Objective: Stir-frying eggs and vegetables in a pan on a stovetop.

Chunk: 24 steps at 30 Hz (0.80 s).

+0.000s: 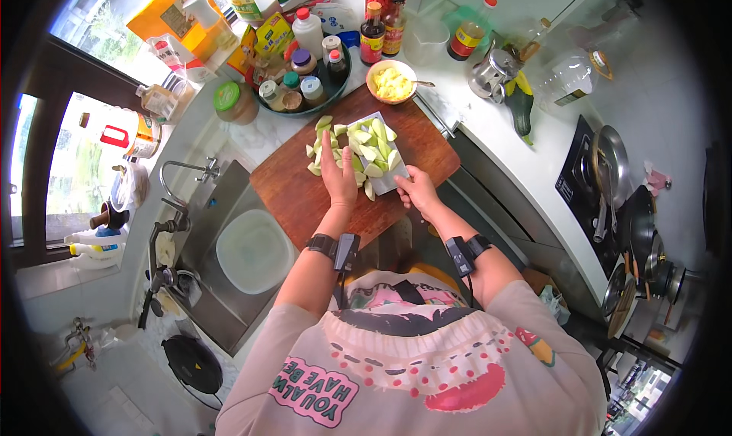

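My right hand (418,192) grips a cleaver (386,183) at its near end; its broad metal blade lies flat, low over the wooden cutting board (286,190). A heap of cut pale-green vegetable pieces (374,141) rests on the blade. More such pieces (315,150) lie on the board to the left, around my left hand (339,178). That hand is held on edge beside the blade, thumb apart from the straight fingers, and grips nothing. Whether its palm touches the pieces cannot be made out. The cleaver's handle is mostly hidden in my right fist.
A bowl of yellow food (392,82) with a spoon stands on the board's far corner. Behind are a tray of seasoning jars (306,113) and sauce bottles (372,35). Left is a sink (214,276) holding a plastic basin (254,253). A dark-green squash (520,113) and gas stove (577,155) are right.
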Each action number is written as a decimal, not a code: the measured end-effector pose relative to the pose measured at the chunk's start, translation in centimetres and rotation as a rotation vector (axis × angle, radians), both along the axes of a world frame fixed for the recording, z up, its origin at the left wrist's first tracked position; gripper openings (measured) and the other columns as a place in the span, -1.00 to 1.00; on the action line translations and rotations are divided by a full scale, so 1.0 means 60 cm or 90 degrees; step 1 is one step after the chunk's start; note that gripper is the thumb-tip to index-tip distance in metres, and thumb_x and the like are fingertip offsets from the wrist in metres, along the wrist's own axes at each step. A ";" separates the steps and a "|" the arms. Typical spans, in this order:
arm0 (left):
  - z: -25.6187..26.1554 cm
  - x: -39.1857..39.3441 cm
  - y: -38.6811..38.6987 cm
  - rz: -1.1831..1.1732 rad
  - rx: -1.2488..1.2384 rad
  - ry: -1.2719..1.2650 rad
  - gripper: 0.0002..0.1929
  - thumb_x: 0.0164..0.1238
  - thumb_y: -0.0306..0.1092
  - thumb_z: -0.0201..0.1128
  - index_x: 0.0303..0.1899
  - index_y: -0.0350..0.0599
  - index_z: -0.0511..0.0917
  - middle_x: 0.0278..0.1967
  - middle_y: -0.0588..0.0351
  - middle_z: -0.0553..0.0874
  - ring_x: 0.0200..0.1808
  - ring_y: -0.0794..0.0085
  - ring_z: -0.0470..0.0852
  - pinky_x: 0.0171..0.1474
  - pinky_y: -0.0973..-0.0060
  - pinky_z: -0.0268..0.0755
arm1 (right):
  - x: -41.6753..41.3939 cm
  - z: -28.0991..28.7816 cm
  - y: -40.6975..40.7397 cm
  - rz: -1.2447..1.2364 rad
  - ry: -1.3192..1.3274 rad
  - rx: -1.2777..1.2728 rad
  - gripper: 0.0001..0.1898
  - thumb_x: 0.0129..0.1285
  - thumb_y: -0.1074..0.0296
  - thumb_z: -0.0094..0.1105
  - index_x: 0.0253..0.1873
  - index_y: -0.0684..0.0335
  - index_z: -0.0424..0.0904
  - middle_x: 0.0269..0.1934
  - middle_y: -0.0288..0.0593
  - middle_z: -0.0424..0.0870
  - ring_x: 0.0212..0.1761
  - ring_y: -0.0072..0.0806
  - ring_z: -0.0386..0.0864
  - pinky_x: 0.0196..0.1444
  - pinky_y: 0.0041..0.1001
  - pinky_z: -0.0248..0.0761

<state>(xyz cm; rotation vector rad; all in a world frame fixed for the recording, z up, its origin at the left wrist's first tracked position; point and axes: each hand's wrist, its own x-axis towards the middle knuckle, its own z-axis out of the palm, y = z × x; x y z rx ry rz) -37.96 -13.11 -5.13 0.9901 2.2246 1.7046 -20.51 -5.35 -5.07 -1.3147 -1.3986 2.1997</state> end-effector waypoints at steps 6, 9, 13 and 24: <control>0.024 0.007 0.024 -0.076 -0.014 0.081 -0.26 0.33 -0.11 0.25 0.44 -0.15 0.10 0.41 -0.19 0.20 0.44 -0.04 0.14 0.44 0.18 0.01 | 0.002 0.040 -0.008 0.020 0.006 0.004 -0.87 0.37 0.34 0.11 -0.05 0.18 0.47 -0.55 -0.36 0.42 -0.67 -0.67 0.30 -0.66 -0.60 0.21; 0.050 0.030 0.035 -0.082 -0.121 0.182 -0.12 0.17 -0.01 0.38 0.45 -0.05 0.09 0.43 -0.23 0.11 0.46 -0.14 0.05 0.44 0.09 -0.02 | 0.004 0.049 -0.013 0.013 0.013 0.012 -0.87 0.37 0.33 0.11 -0.06 0.19 0.47 -0.55 -0.36 0.42 -0.67 -0.68 0.31 -0.66 -0.61 0.21; 0.074 0.052 0.045 -0.080 -0.142 0.265 -0.08 -0.04 0.08 0.49 0.38 0.02 0.27 0.42 -0.25 0.13 0.42 -0.23 0.07 0.41 0.03 0.02 | 0.008 0.061 -0.016 0.010 0.025 0.023 -0.87 0.35 0.35 0.12 -0.07 0.20 0.46 -0.57 -0.35 0.42 -0.69 -0.67 0.31 -0.68 -0.60 0.20; 0.092 0.098 0.088 -0.030 -0.111 0.336 -0.30 0.03 0.00 0.47 0.23 0.00 0.47 0.34 -0.16 0.30 0.38 -0.18 0.16 0.40 0.03 0.04 | 0.037 0.079 0.026 0.038 0.056 0.039 -0.78 0.35 0.35 0.13 0.03 0.24 0.44 -0.58 -0.32 0.44 -0.69 -0.67 0.34 -0.70 -0.59 0.20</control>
